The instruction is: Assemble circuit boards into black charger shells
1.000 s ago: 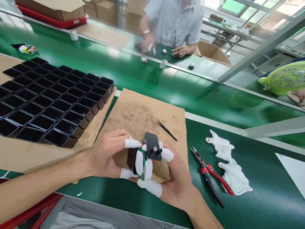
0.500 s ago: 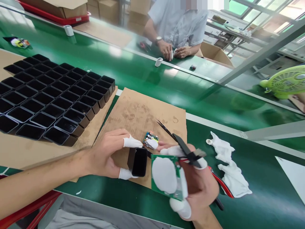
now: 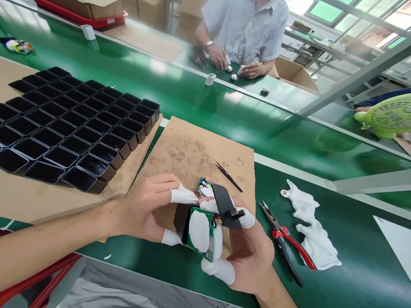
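Observation:
My left hand [image 3: 154,209], with white finger cots on, grips a black plastic case [image 3: 180,224] by its sides, its opening turned to the right. In my right hand [image 3: 247,248], also in finger cots, is a green circuit board [image 3: 192,236] with a white pad on its face. The board's left edge is at the mouth of the case; how far it reaches inside is hidden. A black end cap [image 3: 222,205] hangs with the board, beside my right fingers. Behind the case lies a second circuit board [image 3: 204,186], partly covered by my fingers.
Many empty black cases [image 3: 73,128] stand in rows at left. Tweezers [image 3: 227,176] lie on the cardboard sheet [image 3: 183,141]. Red-handled pliers [image 3: 282,239] and white cloth gloves [image 3: 308,218] are at right. Across the green bench a co-worker's hands [image 3: 218,57] handle small parts. A green fan [image 3: 390,113] stands far right.
My right hand has moved left, bringing the board from beside the case to its opening. The pliers and tweezers now show more fully. My left hand keeps holding the case.

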Motion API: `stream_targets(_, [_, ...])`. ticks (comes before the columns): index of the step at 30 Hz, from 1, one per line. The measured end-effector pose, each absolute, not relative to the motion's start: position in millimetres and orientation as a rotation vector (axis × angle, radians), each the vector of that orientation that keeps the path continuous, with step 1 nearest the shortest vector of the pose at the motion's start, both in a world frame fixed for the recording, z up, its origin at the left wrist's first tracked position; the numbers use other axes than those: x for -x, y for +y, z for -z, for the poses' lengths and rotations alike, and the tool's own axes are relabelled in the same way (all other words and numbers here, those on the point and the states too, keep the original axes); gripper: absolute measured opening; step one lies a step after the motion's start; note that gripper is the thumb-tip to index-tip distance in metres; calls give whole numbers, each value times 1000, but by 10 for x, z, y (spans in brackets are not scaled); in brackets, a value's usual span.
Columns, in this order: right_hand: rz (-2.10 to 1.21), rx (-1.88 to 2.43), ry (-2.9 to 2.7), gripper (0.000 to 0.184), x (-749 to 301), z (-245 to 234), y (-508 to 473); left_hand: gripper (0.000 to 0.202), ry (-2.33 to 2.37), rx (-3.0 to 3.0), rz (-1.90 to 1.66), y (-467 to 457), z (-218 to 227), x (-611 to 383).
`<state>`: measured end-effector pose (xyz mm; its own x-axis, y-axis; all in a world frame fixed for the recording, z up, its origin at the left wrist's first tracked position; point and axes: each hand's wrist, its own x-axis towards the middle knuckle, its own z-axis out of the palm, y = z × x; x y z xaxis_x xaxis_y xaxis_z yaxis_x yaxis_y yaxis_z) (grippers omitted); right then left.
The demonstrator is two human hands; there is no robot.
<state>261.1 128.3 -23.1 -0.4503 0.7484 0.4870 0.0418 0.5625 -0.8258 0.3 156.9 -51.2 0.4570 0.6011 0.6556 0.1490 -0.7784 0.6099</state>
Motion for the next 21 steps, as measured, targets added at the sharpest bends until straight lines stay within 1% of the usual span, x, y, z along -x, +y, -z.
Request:
stream_targets(2, [-922,660,-1891,87,-2613,236,1282,59,637,-2236,-1269,1567,509,-4])
stream_targets(4, [-925,688,-1902,83,-2612,234,1279,56,646,-2235,-1268,1567,509,-9])
stream_targets(7, [-925,717,-1902,79,-2605,225,1274,55,642,-2240,-1290,1566,506,-13])
stream_targets(11, [-886,679,-1913,84,-2597,224,1276,54,661,-2233,-1269,1560,501,-9])
stream_targets(15, [-899,698,-1931,81,-2594,208,1290,55,674,-2229,-1273,1555,498,-9])
stream_targets(21, [-852,628,-1959,91,-2580,175,1323,57,673,-2239,-1267,1560,495,-9])
